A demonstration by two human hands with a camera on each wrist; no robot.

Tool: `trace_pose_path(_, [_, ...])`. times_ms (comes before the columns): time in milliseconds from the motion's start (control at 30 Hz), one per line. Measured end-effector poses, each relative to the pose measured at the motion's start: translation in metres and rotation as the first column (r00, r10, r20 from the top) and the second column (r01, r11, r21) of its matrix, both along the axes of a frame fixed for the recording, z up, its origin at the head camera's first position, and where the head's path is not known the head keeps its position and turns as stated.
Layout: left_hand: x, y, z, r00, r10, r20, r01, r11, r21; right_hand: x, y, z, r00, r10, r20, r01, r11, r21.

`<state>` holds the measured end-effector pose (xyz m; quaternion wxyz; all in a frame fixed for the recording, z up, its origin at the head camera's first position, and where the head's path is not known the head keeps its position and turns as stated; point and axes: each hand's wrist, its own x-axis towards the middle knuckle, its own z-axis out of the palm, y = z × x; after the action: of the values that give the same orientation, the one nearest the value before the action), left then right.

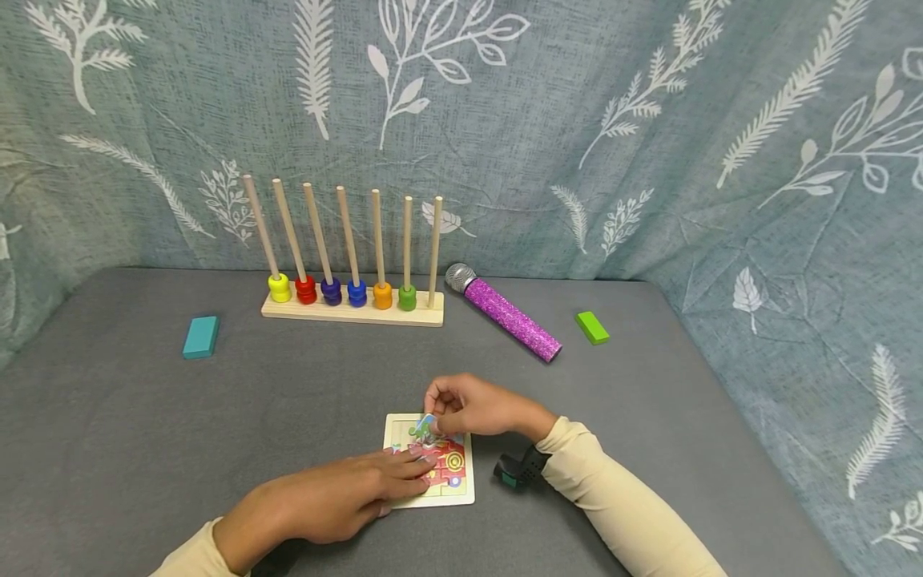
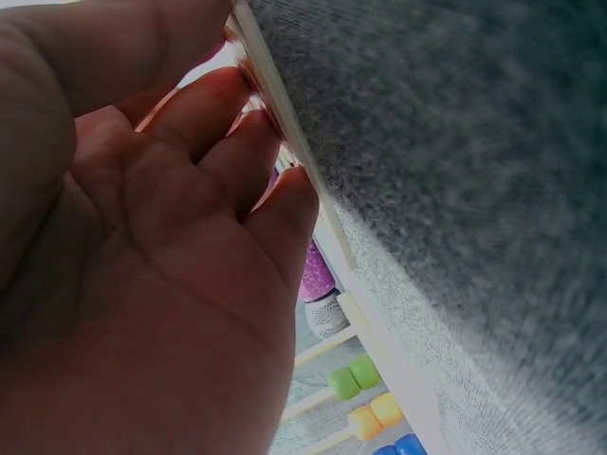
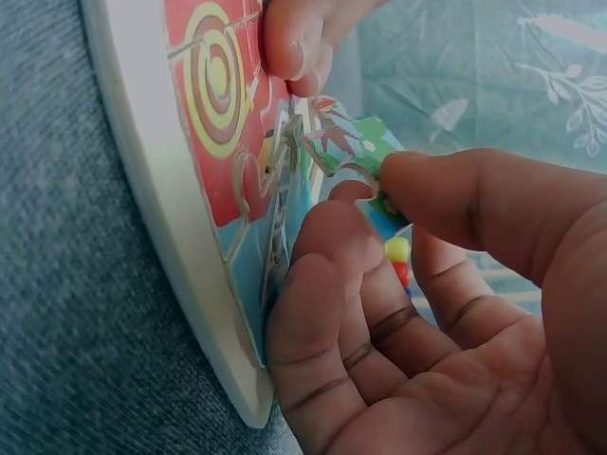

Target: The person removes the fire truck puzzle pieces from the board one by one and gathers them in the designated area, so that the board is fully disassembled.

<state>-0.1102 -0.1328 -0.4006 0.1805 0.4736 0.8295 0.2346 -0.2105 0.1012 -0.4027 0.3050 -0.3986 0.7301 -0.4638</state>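
A small square jigsaw puzzle [image 1: 461, 495] with a pale frame lies on the grey cloth, with red and blue pieces in it. My right hand [image 1: 476, 405] pinches a green and blue puzzle piece [image 3: 365, 142] between thumb and fingers. That piece is tilted up over the puzzle's far part, and another piece beneath it seems tilted too. My left hand [image 1: 346, 489] lies across the puzzle's left side, its outstretched fingers resting on the pieces. In the left wrist view the palm hides most of the puzzle.
Behind the puzzle stands a wooden bead rack [image 1: 353, 315] with upright pegs and coloured beads. A purple glitter microphone [image 1: 512, 319] lies to its right. A green block [image 1: 593, 328] sits far right, a teal block [image 1: 201, 336] far left. A leaf-patterned curtain [image 1: 505, 144] hangs behind.
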Motion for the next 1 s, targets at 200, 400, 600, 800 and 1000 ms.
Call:
trace_pose_path(200, [-0.001,0.0,0.0,1.0,-0.001,0.004,0.001,1.0,-0.003,-0.001,-0.001,0.0,1.0,-0.004,-0.003,0.004,1.0,-0.011])
trace_pose_path(400, [-0.001,0.0,0.001,1.0,-0.001,0.023,0.002,1.0,-0.013,-0.002,0.005,0.002,0.999,-0.042,-0.017,0.042,0.999,-0.028])
trace_pose_path(600, [0.0,-0.001,0.002,1.0,-0.011,0.015,0.012,1.0,-0.016,-0.005,0.015,0.004,0.996,-0.083,-0.021,0.082,0.996,-0.019])
trace_pose_path(800, [-0.001,-0.002,0.001,1.0,-0.013,0.022,0.013,1.0,-0.003,-0.008,0.028,0.01,0.989,-0.134,-0.062,0.135,0.991,0.013])
trace_pose_path(1000, [-0.002,-0.002,-0.001,1.0,-0.021,0.008,0.021,1.0,0.009,-0.013,0.042,0.014,0.966,-0.2,-0.166,0.21,0.977,0.048])
